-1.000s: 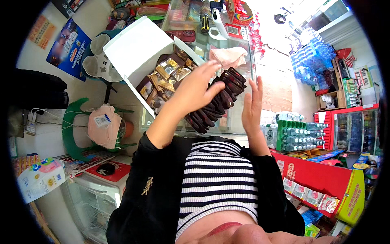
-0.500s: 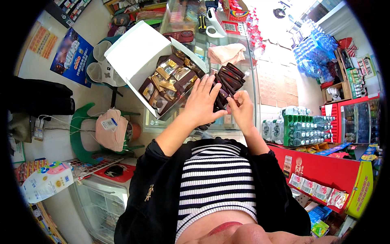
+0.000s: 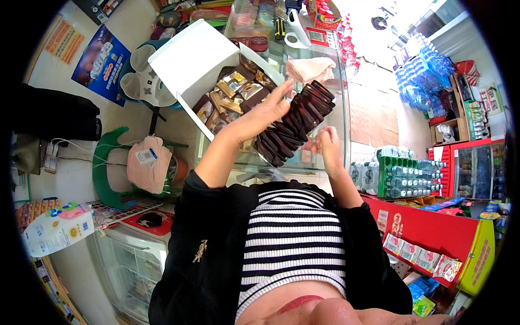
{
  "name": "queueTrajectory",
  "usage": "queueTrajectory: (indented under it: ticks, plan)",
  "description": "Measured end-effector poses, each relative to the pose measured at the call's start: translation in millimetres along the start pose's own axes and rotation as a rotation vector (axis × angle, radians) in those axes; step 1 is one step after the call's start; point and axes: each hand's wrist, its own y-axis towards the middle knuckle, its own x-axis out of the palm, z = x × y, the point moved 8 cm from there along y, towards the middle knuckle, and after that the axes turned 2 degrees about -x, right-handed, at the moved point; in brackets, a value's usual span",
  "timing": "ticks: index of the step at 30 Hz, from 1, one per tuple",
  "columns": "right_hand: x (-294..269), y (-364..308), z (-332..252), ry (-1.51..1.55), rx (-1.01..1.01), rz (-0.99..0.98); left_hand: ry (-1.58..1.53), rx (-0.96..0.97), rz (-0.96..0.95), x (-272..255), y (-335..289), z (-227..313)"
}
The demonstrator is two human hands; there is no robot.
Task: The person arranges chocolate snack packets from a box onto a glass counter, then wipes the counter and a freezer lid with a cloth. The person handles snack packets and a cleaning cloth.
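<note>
A slanting row of dark brown wrapped packets point(image 3: 295, 124) stands packed together on the glass counter. My left hand point(image 3: 265, 112) is over the row's left side, beside the white box, its fingers stretched out and holding nothing. To the right of the row is my right hand point(image 3: 328, 147), apart from the packets, fingers loosely bent and a little blurred, with nothing visible in them. The open white cardboard box point(image 3: 189, 60), its lid folded back to the left, holds several brown and gold wrapped packets point(image 3: 234, 85). My left forearm covers the box's near corner.
On the glass counter point(image 3: 337, 111) behind the row lies a pink cloth point(image 3: 311, 69). Farther back are a white scanner-like device point(image 3: 297, 30) and a dark red case point(image 3: 253, 43). A green chair point(image 3: 108, 168) stands left; bottled drinks point(image 3: 406, 172) are stacked right.
Both hands have come away from the packets: the left tilted up toward the box, the right moved slightly down and right. More of the packet row now shows. The view has shifted slightly.
</note>
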Motion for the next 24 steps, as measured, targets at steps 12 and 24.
queueTrajectory:
  ticks: [12,24]
  plan:
    - [-29,26,7,-0.429,0.099,0.064,0.411,0.124,0.241,-2,-70,-3]
    - [-39,4,-83,-0.281,-0.576,0.330,0.490,0.049,0.228,60,30,-45]
